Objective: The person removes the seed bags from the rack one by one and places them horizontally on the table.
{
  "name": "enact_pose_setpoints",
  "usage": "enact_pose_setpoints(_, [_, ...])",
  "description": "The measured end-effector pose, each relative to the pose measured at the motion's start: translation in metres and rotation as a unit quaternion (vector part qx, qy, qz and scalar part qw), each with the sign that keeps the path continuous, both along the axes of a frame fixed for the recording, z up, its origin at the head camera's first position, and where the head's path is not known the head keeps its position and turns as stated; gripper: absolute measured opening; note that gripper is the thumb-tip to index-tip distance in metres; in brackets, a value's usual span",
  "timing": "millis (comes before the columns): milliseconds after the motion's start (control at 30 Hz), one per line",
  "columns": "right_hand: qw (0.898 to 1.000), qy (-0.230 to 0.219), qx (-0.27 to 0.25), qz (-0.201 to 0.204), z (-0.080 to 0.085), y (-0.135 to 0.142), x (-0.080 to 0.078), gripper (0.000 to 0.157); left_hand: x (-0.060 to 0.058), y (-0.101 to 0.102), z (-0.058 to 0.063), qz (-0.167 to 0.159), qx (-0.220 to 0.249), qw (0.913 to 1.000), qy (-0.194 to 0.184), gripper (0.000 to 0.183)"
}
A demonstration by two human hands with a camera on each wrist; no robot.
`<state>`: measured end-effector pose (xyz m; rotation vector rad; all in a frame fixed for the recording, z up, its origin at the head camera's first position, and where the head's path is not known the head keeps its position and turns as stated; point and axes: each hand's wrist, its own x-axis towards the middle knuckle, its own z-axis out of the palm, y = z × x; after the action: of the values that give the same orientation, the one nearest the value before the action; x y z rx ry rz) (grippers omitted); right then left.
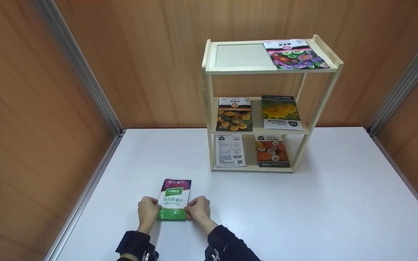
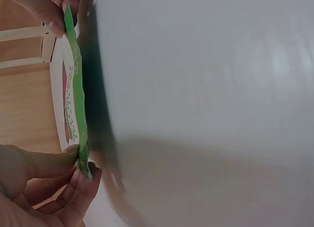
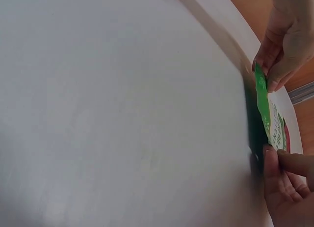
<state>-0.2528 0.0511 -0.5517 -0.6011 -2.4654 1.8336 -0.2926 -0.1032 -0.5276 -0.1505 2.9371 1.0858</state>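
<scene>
A seed packet (image 1: 174, 199) with a purple flower picture on top, a white middle and a green lower band is held between both hands, near the front of the table. My left hand (image 1: 148, 210) pinches its left edge low down, thumb on the printed face. On the opposite edge my right hand (image 1: 199, 209) pinches it the same way. In the left wrist view the green end of the packet (image 2: 78, 89) shows edge-on, a dark shadow beside it on the table. The right wrist view shows the packet (image 3: 265, 106) between both sets of fingertips.
Beyond the hands stands a three-tier wooden rack (image 1: 267, 169). One flower packet (image 1: 296, 55) lies on its top shelf; a marigold packet (image 1: 234, 115) and a yellow-flower packet (image 1: 281, 112) are on the middle one. A text-covered packet (image 1: 230, 150) and an orange-flower packet (image 1: 272, 151) sit at the bottom.
</scene>
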Motion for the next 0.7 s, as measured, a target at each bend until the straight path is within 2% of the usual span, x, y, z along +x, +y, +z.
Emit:
enact_pose_setpoints(267, [1.0, 0.019, 0.01, 0.003, -0.001, -0.0066, 0.0024, 0.012, -0.0011, -0.0049, 0.0004, -0.006, -0.027, 0.9996, -0.006, 0.016])
enact_pose_setpoints(433, [0.999, 0.026, 0.026, 0.018, -0.001, -0.0055, 0.0018, 0.014, 0.001, -0.003, 0.003, -0.016, -0.042, 0.999, 0.002, 0.012])
enact_pose_setpoints(600, [0.998, 0.041, 0.025, 0.041, 0.0007, -0.0058, 0.0033, 0.016, 0.0019, -0.0035, 0.0027, -0.011, -0.054, 0.9983, 0.016, 0.004])
enact_pose_setpoints(700, [0.997, 0.038, 0.035, 0.055, 0.0036, -0.005, 0.0033, 0.017, 0.0024, -0.0034, 0.0022, -0.011, -0.06, 0.9978, 0.026, 0.007])
